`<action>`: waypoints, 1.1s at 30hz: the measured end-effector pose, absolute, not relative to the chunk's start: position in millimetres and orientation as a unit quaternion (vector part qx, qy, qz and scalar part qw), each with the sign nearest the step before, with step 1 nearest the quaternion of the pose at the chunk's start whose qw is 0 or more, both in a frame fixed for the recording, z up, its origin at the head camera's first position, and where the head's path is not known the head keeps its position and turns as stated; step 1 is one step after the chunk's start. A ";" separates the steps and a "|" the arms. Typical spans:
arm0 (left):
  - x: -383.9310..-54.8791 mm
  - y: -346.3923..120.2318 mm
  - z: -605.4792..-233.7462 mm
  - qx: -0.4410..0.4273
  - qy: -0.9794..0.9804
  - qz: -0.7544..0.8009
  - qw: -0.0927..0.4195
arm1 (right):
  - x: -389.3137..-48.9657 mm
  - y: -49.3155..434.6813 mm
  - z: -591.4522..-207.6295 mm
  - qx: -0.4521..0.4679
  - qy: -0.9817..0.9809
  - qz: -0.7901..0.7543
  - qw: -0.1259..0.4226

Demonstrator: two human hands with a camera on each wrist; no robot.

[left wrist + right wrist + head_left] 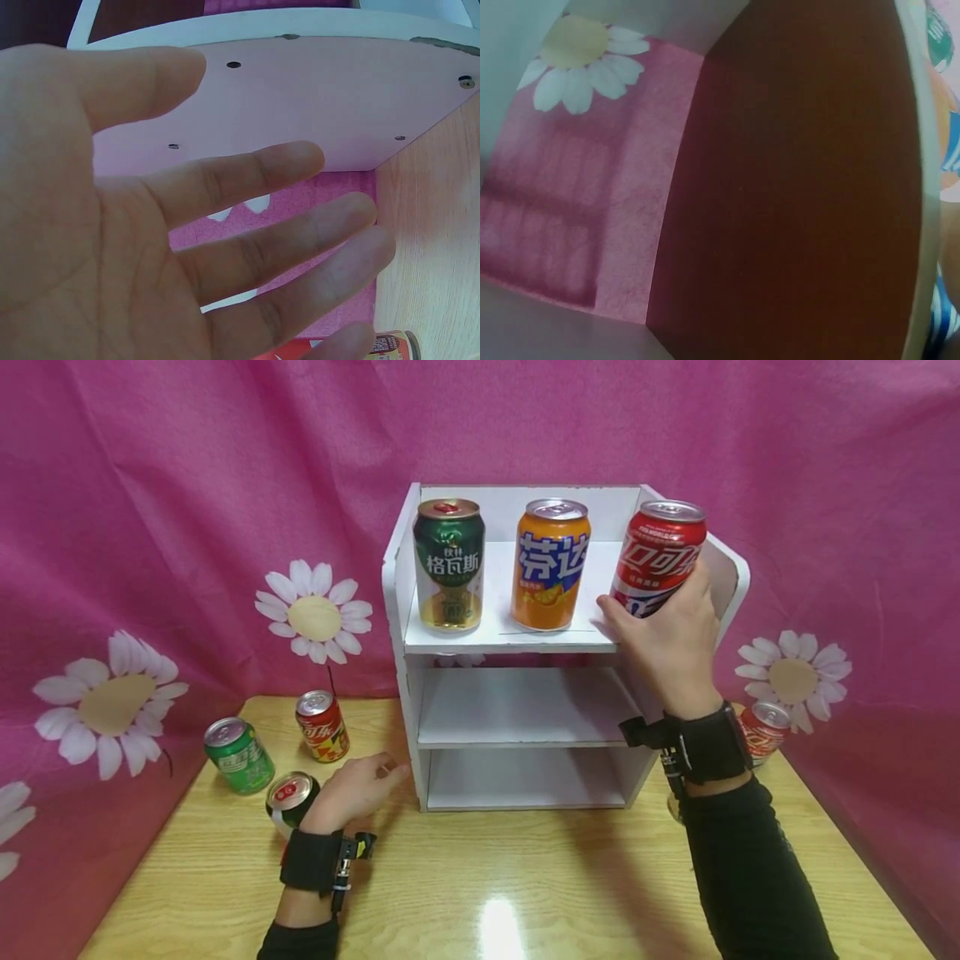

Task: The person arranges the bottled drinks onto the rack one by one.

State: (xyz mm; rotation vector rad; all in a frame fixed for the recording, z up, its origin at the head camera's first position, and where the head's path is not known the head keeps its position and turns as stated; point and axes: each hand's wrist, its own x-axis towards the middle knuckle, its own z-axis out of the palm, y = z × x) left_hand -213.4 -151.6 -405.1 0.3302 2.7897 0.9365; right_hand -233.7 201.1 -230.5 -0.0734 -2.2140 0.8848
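Note:
In the head view, my right hand (675, 639) grips a red cola can (662, 556) by its lower part. The can leans slightly at the right end of the top board of a white shelf unit (517, 710); contact between its base and the board is hidden by the hand. Farther left on that board stand an orange soda can (551, 572) and a green-and-gold can (450, 564), both upright. My left hand (356, 789) is beside the unit's lower left side, fingers extended and holding nothing. The left wrist view shows its bare palm (150, 240).
Left on the wooden table (465, 877) stand a green can (240, 756), a red can (322, 727) and a dark can (291, 795) partly behind my left wrist. Another red can (767, 731) is beyond my right wrist. Pink flowered cloth (210, 485) hangs behind.

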 end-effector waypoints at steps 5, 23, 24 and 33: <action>-213.7 -151.7 -404.8 0.109 0.939 0.313 0.088 | -231.9 203.4 -227.1 -0.020 -0.871 0.359 0.335; -213.5 -152.3 -404.4 0.112 0.940 0.312 0.086 | -234.1 197.9 -230.2 -0.047 -0.863 0.344 0.368; -213.2 -152.3 -404.2 0.112 0.940 0.311 0.086 | -234.6 197.3 -230.7 -0.051 -0.861 0.344 0.370; -211.9 -151.7 -402.3 0.115 0.942 0.305 0.080 | -234.1 199.0 -228.9 -0.060 -0.865 0.357 0.349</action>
